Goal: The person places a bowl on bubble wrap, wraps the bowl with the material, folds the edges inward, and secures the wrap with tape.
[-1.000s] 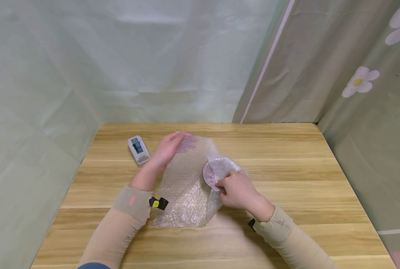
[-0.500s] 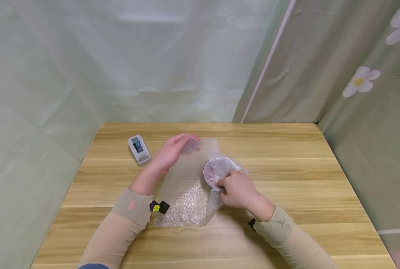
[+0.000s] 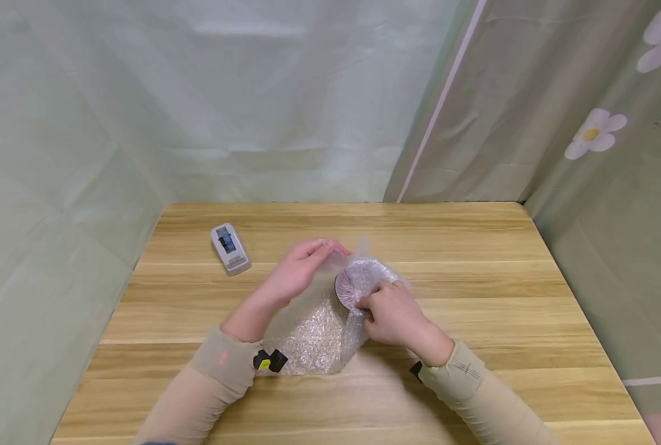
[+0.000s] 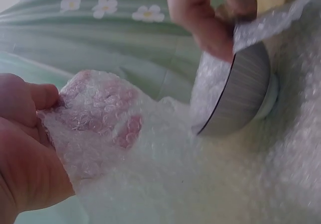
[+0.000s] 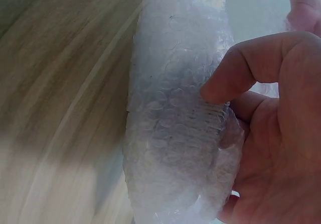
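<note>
A bowl [image 3: 343, 288] with fine stripes and a dark rim lies tipped on its side on a sheet of bubble wrap [image 3: 311, 337]; the left wrist view shows its outer wall [image 4: 246, 91] and foot. Part of the sheet is folded over the bowl's right side. My right hand [image 3: 394, 314] pinches the rim together with this folded wrap [image 5: 170, 93]. With thumb and fingers my left hand [image 3: 299, 269] holds the sheet's far edge, raised off the table, and its fingertips show through the plastic. Wrap hides much of the bowl.
A small grey-white device [image 3: 230, 248] with a dark bluish window lies left of the sheet on the wooden table [image 3: 503, 266]. Pale curtains [image 3: 286, 111] hang behind the table and at both sides.
My left hand has moved right and toward me, bringing the far edge of the bubble wrap closer to the bowl. My right hand and the bowl stay in place.
</note>
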`<state>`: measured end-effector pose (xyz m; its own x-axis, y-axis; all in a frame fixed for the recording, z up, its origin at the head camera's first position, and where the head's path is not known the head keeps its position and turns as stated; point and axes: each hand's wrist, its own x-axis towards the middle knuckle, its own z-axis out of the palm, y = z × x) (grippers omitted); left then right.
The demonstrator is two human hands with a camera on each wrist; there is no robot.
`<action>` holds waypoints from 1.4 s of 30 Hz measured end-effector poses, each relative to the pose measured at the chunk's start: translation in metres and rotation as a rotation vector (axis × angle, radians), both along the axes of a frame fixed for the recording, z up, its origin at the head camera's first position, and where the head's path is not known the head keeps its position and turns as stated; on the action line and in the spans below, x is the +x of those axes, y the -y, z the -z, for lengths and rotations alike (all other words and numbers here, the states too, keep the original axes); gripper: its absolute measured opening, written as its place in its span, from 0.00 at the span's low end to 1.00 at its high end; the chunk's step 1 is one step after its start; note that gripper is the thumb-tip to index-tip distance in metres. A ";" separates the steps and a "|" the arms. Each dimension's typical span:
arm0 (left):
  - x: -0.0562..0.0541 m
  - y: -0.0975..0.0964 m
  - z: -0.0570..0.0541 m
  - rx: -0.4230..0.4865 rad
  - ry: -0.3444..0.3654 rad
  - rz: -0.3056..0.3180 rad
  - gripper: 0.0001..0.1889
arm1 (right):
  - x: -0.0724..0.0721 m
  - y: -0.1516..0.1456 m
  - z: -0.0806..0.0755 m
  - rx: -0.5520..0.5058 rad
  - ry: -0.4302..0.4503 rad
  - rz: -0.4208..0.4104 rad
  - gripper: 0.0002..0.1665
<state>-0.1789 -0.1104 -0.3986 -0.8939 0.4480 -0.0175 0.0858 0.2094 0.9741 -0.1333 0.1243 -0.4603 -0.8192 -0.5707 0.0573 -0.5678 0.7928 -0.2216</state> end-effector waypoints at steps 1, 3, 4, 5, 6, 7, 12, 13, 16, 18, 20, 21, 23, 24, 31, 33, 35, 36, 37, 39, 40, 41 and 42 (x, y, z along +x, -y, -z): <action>0.003 -0.003 0.000 -0.001 0.005 0.002 0.21 | 0.000 0.000 0.000 -0.001 -0.006 -0.004 0.20; 0.008 -0.007 0.002 -0.005 0.007 0.013 0.21 | 0.000 -0.001 0.001 -0.007 -0.012 -0.013 0.20; 0.010 -0.010 0.002 -0.010 0.011 0.023 0.21 | 0.000 -0.002 0.001 -0.008 -0.016 -0.018 0.19; 0.012 -0.012 0.004 -0.026 0.007 0.030 0.21 | 0.000 -0.002 0.001 -0.009 -0.020 -0.024 0.19; 0.013 -0.014 0.005 -0.044 0.001 0.039 0.21 | 0.000 -0.003 0.001 -0.010 -0.024 -0.031 0.19; 0.015 -0.016 0.007 -0.062 -0.008 0.046 0.21 | 0.001 -0.003 0.002 -0.008 -0.026 -0.038 0.19; 0.016 -0.024 0.020 -0.137 -0.027 0.042 0.20 | 0.001 -0.006 0.003 -0.004 -0.047 -0.087 0.18; 0.016 -0.025 0.024 -0.138 -0.028 0.039 0.20 | 0.001 -0.007 0.003 -0.006 -0.046 -0.097 0.18; 0.016 -0.029 0.031 -0.144 -0.009 0.033 0.20 | 0.001 -0.009 0.004 -0.018 -0.041 -0.119 0.18; 0.015 -0.031 0.036 -0.153 -0.001 0.041 0.20 | 0.001 -0.010 0.005 -0.027 -0.038 -0.132 0.18; 0.015 -0.033 0.039 -0.177 0.001 0.046 0.19 | 0.000 -0.011 0.007 -0.031 -0.042 -0.142 0.18; 0.014 -0.033 0.041 -0.188 0.000 0.050 0.19 | 0.000 -0.011 0.007 -0.032 -0.044 -0.145 0.18; 0.013 -0.034 0.043 -0.222 -0.021 0.062 0.19 | 0.000 -0.012 0.008 -0.035 -0.051 -0.150 0.19; 0.012 -0.035 0.043 -0.239 -0.034 0.068 0.18 | 0.000 -0.012 0.008 -0.037 -0.053 -0.151 0.19; 0.007 -0.039 0.047 -0.338 -0.110 0.162 0.18 | -0.001 -0.014 0.006 -0.059 -0.033 -0.157 0.21; 0.007 -0.040 0.049 -0.349 -0.121 0.188 0.17 | -0.001 -0.014 0.006 -0.066 -0.020 -0.155 0.21; 0.007 -0.041 0.050 -0.370 -0.140 0.207 0.16 | -0.002 -0.014 0.006 -0.068 -0.016 -0.155 0.20; 0.008 -0.042 0.050 -0.385 -0.151 0.214 0.16 | -0.002 -0.014 0.006 -0.069 -0.013 -0.155 0.20; 0.008 -0.043 0.050 -0.398 -0.164 0.220 0.16 | -0.002 -0.015 0.007 -0.068 -0.010 -0.156 0.20; 0.009 -0.044 0.051 -0.441 -0.198 0.226 0.16 | -0.004 -0.015 0.008 -0.069 -0.013 -0.165 0.20; 0.008 -0.044 0.051 -0.454 -0.213 0.228 0.16 | -0.004 -0.015 0.008 -0.073 -0.017 -0.173 0.20; 0.008 -0.044 0.052 -0.470 -0.230 0.231 0.16 | -0.005 -0.016 0.008 -0.079 -0.020 -0.184 0.21; 0.008 -0.045 0.052 -0.480 -0.242 0.234 0.16 | -0.006 -0.017 0.008 -0.090 -0.025 -0.200 0.21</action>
<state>-0.1708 -0.0658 -0.4506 -0.7757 0.6267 -0.0747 0.3917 0.5708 0.7216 -0.1391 0.1413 -0.4684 -0.6882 -0.7130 0.1342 -0.7177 0.6418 -0.2703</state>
